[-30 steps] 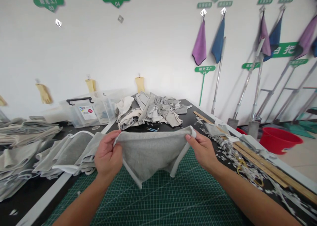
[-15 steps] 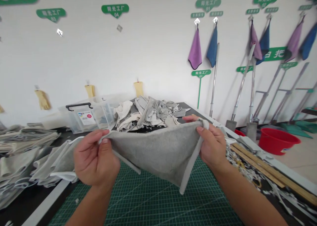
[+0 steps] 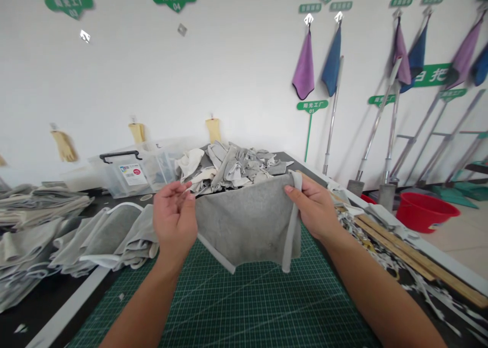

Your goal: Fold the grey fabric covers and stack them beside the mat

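Observation:
I hold a grey cloth piece [image 3: 249, 221] with pale edging up in the air above a green cutting mat [image 3: 244, 307]. My left hand [image 3: 175, 221] pinches its upper left corner between thumb and fingers. My right hand [image 3: 314, 208] grips the upper right corner, thumb on the front. The cloth hangs down between both hands, its lower corners dangling above the mat.
A heap of grey and white cloth scraps [image 3: 232, 167] lies behind the mat. Stacked grey cloths [image 3: 68, 236] lie at the left, near a clear plastic box [image 3: 131, 172]. Wooden strips and trimmings [image 3: 400, 251] line the right edge. A red basin [image 3: 427, 210] and mops stand beyond.
My left hand has moved right and up, closer to the right hand, so the cloth now hangs narrower and straighter. The lower corner has swung back under the hands.

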Motion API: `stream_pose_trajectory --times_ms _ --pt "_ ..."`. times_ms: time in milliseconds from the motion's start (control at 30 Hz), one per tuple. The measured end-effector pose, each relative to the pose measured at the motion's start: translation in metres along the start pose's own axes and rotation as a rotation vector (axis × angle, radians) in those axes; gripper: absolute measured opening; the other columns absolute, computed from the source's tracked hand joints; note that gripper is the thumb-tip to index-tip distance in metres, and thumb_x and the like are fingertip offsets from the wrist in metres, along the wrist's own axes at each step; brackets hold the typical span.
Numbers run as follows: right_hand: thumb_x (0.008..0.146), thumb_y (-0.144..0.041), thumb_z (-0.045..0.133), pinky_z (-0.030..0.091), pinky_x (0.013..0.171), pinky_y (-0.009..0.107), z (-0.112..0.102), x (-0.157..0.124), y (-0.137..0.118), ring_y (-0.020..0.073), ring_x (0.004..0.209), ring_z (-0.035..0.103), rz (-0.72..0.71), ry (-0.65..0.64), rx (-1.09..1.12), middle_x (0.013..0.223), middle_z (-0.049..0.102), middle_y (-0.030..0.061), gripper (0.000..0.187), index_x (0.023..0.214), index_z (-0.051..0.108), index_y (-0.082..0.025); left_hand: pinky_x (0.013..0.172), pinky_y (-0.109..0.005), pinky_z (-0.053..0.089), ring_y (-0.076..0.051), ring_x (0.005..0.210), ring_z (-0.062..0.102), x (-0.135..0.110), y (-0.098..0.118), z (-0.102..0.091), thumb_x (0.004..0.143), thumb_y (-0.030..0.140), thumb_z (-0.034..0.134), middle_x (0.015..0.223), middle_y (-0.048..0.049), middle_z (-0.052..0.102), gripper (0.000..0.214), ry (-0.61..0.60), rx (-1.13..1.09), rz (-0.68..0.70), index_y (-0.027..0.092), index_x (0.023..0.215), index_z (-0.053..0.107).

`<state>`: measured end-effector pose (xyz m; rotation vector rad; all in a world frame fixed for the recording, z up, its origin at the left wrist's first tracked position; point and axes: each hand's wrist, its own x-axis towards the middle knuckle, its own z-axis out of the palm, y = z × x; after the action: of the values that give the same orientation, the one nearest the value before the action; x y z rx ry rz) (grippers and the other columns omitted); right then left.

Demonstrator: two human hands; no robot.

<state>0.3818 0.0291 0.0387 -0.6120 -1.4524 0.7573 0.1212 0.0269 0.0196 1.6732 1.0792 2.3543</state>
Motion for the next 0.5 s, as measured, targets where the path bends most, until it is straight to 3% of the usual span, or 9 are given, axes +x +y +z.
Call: stream_pose_trajectory --times_ms 133,333,400,500 --pt "0.083 -0.027 0.051 0.039 0.061 0.027 0.004 0.010 -0.007 0.0133 0.066 0.049 -0.020 -0.079 -0.197 0.072 0.055 -0.0002 0.015 0.080 0.062 -0.017 0.092 -0.041 0.044 -0.022 0.106 0.055 -0.008 -0.015 0.007 0.078 0.027 0.060 0.115 -0.0106 0.055 0.039 -0.174 0.173 0.003 0.019 0.115 0.049" --pt "0.085 -0.029 0.047 0.039 0.060 0.027 0.009 0.014 -0.020 0.0135 0.065 0.048 -0.120 -0.370 -0.336 0.067 0.054 -0.0010 0.020 0.077 0.061 -0.018 0.102 -0.045 0.034 -0.027 0.123 0.042 -0.030 -0.008 0.026 0.074 0.031 0.065 0.133 -0.0144 0.044 0.074 -0.727 0.168 0.117 0.019 0.137 0.029" --pt "0.084 -0.031 0.048 0.041 0.062 0.028 0.005 0.014 -0.022 0.0148 0.067 0.050 -0.163 -0.392 -0.361 0.068 0.055 -0.0002 0.020 0.078 0.063 -0.019 0.102 -0.046 0.033 -0.027 0.120 0.044 -0.031 -0.006 0.030 0.076 0.032 0.061 0.129 -0.0140 0.048 0.069 -0.819 0.220 0.097 0.018 0.136 0.031" --pt "0.083 -0.031 0.051 0.042 0.065 0.030 -0.009 0.019 -0.019 0.0165 0.070 0.052 -0.219 -0.320 -0.379 0.073 0.058 0.0012 0.018 0.080 0.064 -0.019 0.105 -0.049 0.027 -0.024 0.105 0.055 -0.022 -0.010 0.028 0.084 0.030 0.047 0.111 -0.0077 0.061 0.038 -0.948 0.359 0.048 0.021 0.121 0.050"
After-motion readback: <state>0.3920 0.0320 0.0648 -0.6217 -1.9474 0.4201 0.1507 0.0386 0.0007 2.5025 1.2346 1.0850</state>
